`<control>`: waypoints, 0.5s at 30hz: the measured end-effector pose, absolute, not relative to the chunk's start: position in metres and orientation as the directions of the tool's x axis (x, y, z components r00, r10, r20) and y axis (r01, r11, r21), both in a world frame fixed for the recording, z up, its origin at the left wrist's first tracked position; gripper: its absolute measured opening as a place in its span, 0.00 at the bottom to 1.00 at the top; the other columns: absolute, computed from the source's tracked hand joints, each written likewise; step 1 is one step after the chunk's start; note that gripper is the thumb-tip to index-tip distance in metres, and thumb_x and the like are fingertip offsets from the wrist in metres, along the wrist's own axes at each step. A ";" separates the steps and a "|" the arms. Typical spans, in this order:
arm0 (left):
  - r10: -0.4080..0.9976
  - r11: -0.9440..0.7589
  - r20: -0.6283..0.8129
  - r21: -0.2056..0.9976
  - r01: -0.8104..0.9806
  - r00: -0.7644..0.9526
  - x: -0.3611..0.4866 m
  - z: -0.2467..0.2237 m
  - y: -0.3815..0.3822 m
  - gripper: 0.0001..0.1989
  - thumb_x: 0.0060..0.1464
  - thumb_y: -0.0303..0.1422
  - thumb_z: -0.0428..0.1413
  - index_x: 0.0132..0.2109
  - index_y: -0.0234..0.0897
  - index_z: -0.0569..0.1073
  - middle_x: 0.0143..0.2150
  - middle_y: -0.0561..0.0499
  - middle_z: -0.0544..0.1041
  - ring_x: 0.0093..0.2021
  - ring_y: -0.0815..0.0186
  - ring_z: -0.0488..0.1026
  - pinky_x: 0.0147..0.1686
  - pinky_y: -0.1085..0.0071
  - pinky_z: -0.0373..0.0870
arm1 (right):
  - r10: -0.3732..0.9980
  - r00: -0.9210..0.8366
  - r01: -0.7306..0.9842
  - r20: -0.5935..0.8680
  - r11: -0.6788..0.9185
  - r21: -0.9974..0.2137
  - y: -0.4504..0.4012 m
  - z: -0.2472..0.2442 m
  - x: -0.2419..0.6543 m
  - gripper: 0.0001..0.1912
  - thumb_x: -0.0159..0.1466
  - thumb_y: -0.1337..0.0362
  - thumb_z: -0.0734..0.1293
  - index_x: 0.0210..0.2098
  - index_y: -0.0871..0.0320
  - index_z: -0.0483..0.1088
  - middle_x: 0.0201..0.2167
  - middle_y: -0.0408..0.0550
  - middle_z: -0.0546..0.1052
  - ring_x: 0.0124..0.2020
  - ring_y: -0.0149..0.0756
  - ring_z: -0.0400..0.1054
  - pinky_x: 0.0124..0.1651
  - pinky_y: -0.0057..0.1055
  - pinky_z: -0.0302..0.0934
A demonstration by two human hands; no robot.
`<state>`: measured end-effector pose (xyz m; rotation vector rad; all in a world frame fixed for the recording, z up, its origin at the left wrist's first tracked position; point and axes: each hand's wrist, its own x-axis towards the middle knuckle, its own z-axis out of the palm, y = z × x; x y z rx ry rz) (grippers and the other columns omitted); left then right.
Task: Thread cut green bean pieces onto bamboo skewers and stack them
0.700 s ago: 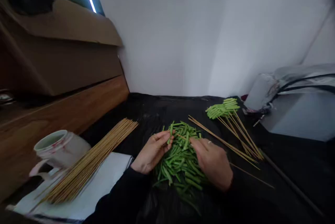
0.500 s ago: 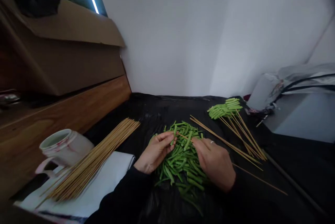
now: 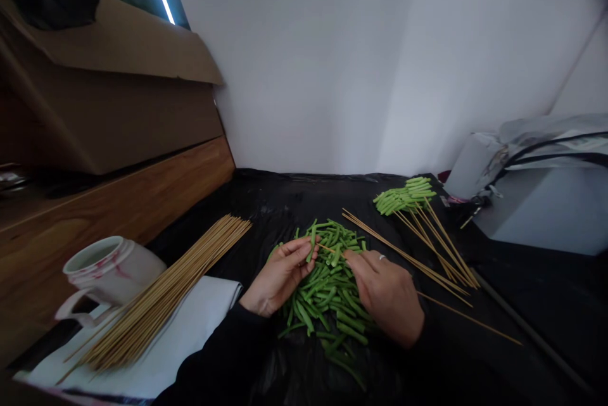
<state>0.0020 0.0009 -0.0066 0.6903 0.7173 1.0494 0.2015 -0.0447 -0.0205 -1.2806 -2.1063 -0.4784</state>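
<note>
My left hand (image 3: 281,273) pinches a short piece of green bean (image 3: 311,246) between thumb and fingertips. My right hand (image 3: 387,292), with a ring on one finger, is closed around a thin bamboo skewer (image 3: 470,317). Its front end reaches left to the pinched piece, and its long tail sticks out behind the hand to the right. Another cut piece (image 3: 336,255) shows by the skewer between my hands; whether it is threaded on, I cannot tell. Both hands are over a heap of cut green beans (image 3: 327,295).
Several skewers (image 3: 403,249) lie right of the heap, near finished bean skewers (image 3: 403,196). A thick skewer bundle (image 3: 166,298) rests on white paper (image 3: 209,304) beside a mug (image 3: 114,270). A cardboard box (image 3: 142,108) stands left, a grey box (image 3: 541,209) right. Black plastic (image 3: 285,190) covers the table.
The whole view has shifted slightly. My hands keep nearly the same pose, with the bean piece and the skewer still held close together.
</note>
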 end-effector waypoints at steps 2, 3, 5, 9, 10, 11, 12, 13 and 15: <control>0.928 0.346 -0.201 0.773 -0.531 0.312 0.001 -0.007 0.002 0.10 0.49 0.25 0.63 0.41 0.30 0.79 0.37 0.47 0.78 0.34 0.73 0.73 0.35 0.79 0.70 | 0.670 -0.339 0.887 0.661 0.461 -0.012 -0.045 -0.020 0.201 0.14 0.66 0.71 0.56 0.46 0.58 0.70 0.30 0.46 0.72 0.30 0.35 0.64 0.33 0.32 0.50; 0.930 0.347 -0.205 0.767 -0.540 0.306 0.001 -0.006 0.002 0.10 0.49 0.24 0.63 0.41 0.30 0.79 0.36 0.47 0.78 0.34 0.73 0.73 0.35 0.79 0.70 | 0.672 -0.340 0.886 0.658 0.463 -0.015 -0.045 -0.020 0.201 0.14 0.66 0.71 0.56 0.46 0.58 0.70 0.30 0.46 0.72 0.30 0.35 0.64 0.33 0.32 0.50; 0.931 0.348 -0.209 0.757 -0.554 0.299 0.001 -0.006 0.002 0.09 0.49 0.23 0.62 0.40 0.30 0.79 0.36 0.47 0.78 0.34 0.73 0.73 0.34 0.80 0.71 | 0.671 -0.341 0.882 0.658 0.470 -0.023 -0.046 -0.020 0.201 0.14 0.66 0.71 0.57 0.46 0.58 0.70 0.29 0.45 0.71 0.30 0.35 0.64 0.33 0.32 0.50; 0.926 0.361 -0.221 0.751 -0.552 0.305 0.002 -0.005 0.002 0.09 0.49 0.23 0.62 0.40 0.29 0.79 0.35 0.47 0.78 0.33 0.73 0.74 0.33 0.80 0.71 | 0.666 -0.339 0.876 0.665 0.481 -0.035 -0.046 -0.019 0.200 0.15 0.65 0.72 0.57 0.46 0.58 0.70 0.29 0.45 0.71 0.31 0.35 0.64 0.34 0.31 0.50; 0.925 0.364 -0.223 0.752 -0.549 0.307 0.002 -0.005 0.001 0.09 0.49 0.23 0.62 0.40 0.29 0.79 0.34 0.47 0.78 0.33 0.73 0.74 0.33 0.80 0.71 | 0.665 -0.341 0.875 0.665 0.482 -0.034 -0.046 -0.019 0.200 0.15 0.65 0.73 0.57 0.46 0.58 0.70 0.29 0.45 0.71 0.31 0.35 0.64 0.34 0.31 0.50; 0.925 0.365 -0.224 0.753 -0.547 0.308 0.002 -0.005 0.001 0.09 0.50 0.23 0.62 0.41 0.29 0.79 0.34 0.47 0.78 0.32 0.73 0.74 0.33 0.80 0.71 | 0.664 -0.342 0.875 0.665 0.483 -0.034 -0.046 -0.019 0.200 0.15 0.65 0.73 0.57 0.46 0.58 0.70 0.29 0.45 0.71 0.31 0.35 0.64 0.34 0.31 0.50; 0.923 0.367 -0.225 0.755 -0.544 0.311 0.002 -0.005 0.001 0.09 0.50 0.23 0.62 0.41 0.29 0.79 0.35 0.47 0.78 0.32 0.73 0.74 0.33 0.80 0.71 | 0.664 -0.342 0.875 0.665 0.484 -0.033 -0.046 -0.019 0.200 0.15 0.64 0.73 0.57 0.46 0.58 0.70 0.29 0.45 0.71 0.31 0.35 0.64 0.34 0.31 0.50; 0.923 0.368 -0.225 0.755 -0.542 0.313 0.002 -0.005 0.001 0.09 0.50 0.23 0.62 0.41 0.28 0.79 0.35 0.47 0.78 0.32 0.73 0.74 0.33 0.80 0.71 | 0.662 -0.343 0.874 0.667 0.485 -0.031 -0.046 -0.019 0.199 0.15 0.64 0.73 0.57 0.46 0.59 0.70 0.29 0.45 0.71 0.31 0.35 0.64 0.34 0.31 0.50; 0.921 0.371 -0.226 0.759 -0.535 0.317 0.001 -0.005 0.001 0.10 0.50 0.23 0.62 0.41 0.28 0.79 0.35 0.46 0.78 0.33 0.73 0.74 0.34 0.80 0.71 | 0.662 -0.346 0.875 0.665 0.484 -0.027 -0.046 -0.019 0.199 0.15 0.64 0.73 0.57 0.46 0.58 0.70 0.29 0.45 0.71 0.31 0.35 0.64 0.34 0.31 0.50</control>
